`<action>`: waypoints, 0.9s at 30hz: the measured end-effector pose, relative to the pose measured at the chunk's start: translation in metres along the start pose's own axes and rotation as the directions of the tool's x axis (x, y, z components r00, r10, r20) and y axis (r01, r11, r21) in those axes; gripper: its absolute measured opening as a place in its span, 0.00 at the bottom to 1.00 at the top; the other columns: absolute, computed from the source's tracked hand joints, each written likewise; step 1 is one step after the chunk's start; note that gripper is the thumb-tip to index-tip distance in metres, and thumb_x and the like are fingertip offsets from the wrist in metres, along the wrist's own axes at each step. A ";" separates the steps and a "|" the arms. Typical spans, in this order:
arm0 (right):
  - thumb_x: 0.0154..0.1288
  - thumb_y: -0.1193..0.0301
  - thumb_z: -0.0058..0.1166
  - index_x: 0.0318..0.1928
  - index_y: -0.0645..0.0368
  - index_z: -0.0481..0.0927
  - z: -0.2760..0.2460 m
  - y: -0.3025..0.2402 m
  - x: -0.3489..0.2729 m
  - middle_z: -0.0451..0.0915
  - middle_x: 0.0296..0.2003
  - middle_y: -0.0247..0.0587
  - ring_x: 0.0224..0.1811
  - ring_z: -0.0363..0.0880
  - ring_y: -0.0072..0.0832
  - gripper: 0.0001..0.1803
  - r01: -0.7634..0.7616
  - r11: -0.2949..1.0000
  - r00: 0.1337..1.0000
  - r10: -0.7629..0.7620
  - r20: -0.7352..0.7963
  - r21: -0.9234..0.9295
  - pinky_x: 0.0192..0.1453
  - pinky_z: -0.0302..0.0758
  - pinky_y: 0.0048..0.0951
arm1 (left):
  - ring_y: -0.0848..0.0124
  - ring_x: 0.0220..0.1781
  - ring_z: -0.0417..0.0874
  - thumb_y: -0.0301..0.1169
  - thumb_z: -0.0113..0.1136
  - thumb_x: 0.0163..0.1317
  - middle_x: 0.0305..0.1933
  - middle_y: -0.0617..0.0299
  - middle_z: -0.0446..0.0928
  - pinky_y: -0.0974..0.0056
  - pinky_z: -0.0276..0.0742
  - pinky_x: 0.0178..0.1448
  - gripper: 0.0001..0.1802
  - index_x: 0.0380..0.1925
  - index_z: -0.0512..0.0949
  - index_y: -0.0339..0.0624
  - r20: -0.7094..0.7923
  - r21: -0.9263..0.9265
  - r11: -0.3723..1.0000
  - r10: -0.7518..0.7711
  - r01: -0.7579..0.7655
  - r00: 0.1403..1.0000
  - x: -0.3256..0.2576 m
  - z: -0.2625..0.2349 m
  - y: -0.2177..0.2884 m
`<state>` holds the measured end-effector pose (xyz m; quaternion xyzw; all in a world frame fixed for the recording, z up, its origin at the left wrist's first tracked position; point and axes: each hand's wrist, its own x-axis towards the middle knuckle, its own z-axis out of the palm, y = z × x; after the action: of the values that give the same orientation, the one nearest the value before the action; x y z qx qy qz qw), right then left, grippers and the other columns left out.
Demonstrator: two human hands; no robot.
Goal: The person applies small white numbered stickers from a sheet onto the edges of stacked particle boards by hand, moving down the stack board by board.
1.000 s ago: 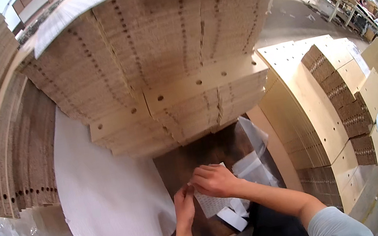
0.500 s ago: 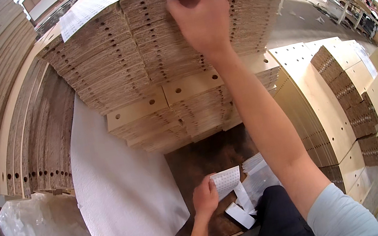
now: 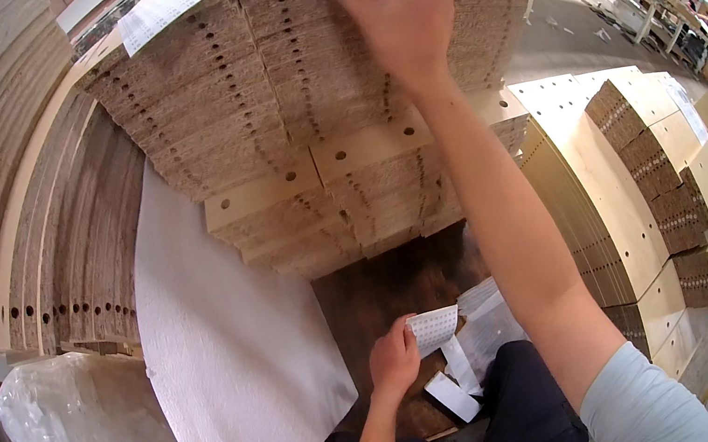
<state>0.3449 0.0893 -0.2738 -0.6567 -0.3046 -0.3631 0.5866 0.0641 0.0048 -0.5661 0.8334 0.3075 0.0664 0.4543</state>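
Both hands busy: L hand [image 3: 394, 358] pinches dotted sheet [image 3: 436, 330], which juts out to its R; R hand [image 3: 408, 17], fingers curled, is up by stacked boards [image 3: 299, 70], can't tell if pinching anything.

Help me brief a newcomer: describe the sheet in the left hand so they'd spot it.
Below the stack of boards, find the dark surface. Over it, the left hand holds a small white sheet; its rows of tiny marks set it apart from the plain white strip below.
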 end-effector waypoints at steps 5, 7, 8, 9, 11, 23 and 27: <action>0.58 0.72 0.64 0.39 0.61 0.81 -0.007 -0.010 -0.005 0.84 0.35 0.51 0.31 0.84 0.42 0.10 -0.235 0.971 0.970 0.231 0.074 0.044 0.37 0.79 0.41 | 0.48 0.45 0.86 0.35 0.54 0.71 0.42 0.46 0.85 0.49 0.80 0.49 0.13 0.51 0.81 0.48 -0.044 -0.131 0.991 0.006 -0.012 0.999 0.001 -0.003 0.000; 0.59 0.66 0.66 0.37 0.60 0.84 -0.025 -0.003 -0.031 0.85 0.29 0.43 0.30 0.84 0.37 0.11 -0.149 0.973 0.971 0.110 0.211 0.174 0.39 0.79 0.37 | 0.61 0.40 0.87 0.33 0.59 0.70 0.39 0.52 0.86 0.59 0.80 0.46 0.11 0.49 0.81 0.42 -0.093 -0.324 0.944 0.031 -0.059 0.995 0.008 -0.004 -0.015; 0.59 0.62 0.67 0.36 0.59 0.85 -0.038 0.002 -0.052 0.85 0.27 0.39 0.30 0.85 0.34 0.13 -0.126 0.962 0.959 0.056 0.277 0.241 0.40 0.79 0.34 | 0.70 0.38 0.86 0.32 0.61 0.70 0.37 0.56 0.86 0.64 0.79 0.45 0.11 0.47 0.81 0.38 -0.096 -0.427 0.903 0.014 -0.054 0.995 0.007 -0.005 -0.025; 0.61 0.62 0.66 0.41 0.62 0.83 -0.058 0.002 -0.078 0.85 0.30 0.42 0.33 0.85 0.36 0.15 -0.125 0.959 0.899 0.000 0.437 0.256 0.42 0.79 0.33 | 0.75 0.38 0.83 0.32 0.61 0.71 0.37 0.60 0.86 0.67 0.78 0.44 0.11 0.45 0.81 0.36 -0.120 -0.554 0.832 -0.042 -0.032 0.992 0.005 -0.013 -0.023; 0.60 0.61 0.68 0.49 0.61 0.82 -0.102 0.026 -0.129 0.86 0.41 0.43 0.42 0.84 0.34 0.21 -0.180 0.978 0.691 0.048 0.721 0.107 0.46 0.78 0.33 | 0.80 0.38 0.80 0.32 0.60 0.73 0.37 0.64 0.85 0.70 0.76 0.44 0.11 0.43 0.81 0.33 -0.140 -0.702 0.712 -0.120 -0.013 0.983 -0.001 -0.027 -0.006; 0.66 0.73 0.65 0.42 0.66 0.82 -0.191 0.041 -0.214 0.82 0.32 0.34 0.34 0.79 0.18 0.09 -0.739 0.648 0.034 0.309 0.950 -0.185 0.39 0.77 0.23 | 0.81 0.37 0.78 0.32 0.67 0.69 0.35 0.67 0.82 0.72 0.74 0.46 0.10 0.41 0.82 0.36 -0.140 -0.738 0.675 -0.151 -0.001 0.979 -0.013 -0.059 -0.003; 0.64 0.72 0.67 0.41 0.65 0.83 -0.196 0.034 -0.210 0.82 0.33 0.36 0.33 0.79 0.19 0.10 -0.577 0.805 0.099 0.238 0.966 -0.139 0.36 0.76 0.25 | 0.75 0.38 0.82 0.25 0.76 0.55 0.37 0.63 0.83 0.71 0.76 0.48 0.13 0.39 0.83 0.36 -0.191 -0.706 0.706 -0.113 -0.057 0.975 -0.010 -0.060 0.023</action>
<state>0.2340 -0.1037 -0.4581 -0.7034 -0.4462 0.3427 0.4344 0.0429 0.0330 -0.5110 0.5780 0.3194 0.2641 0.7030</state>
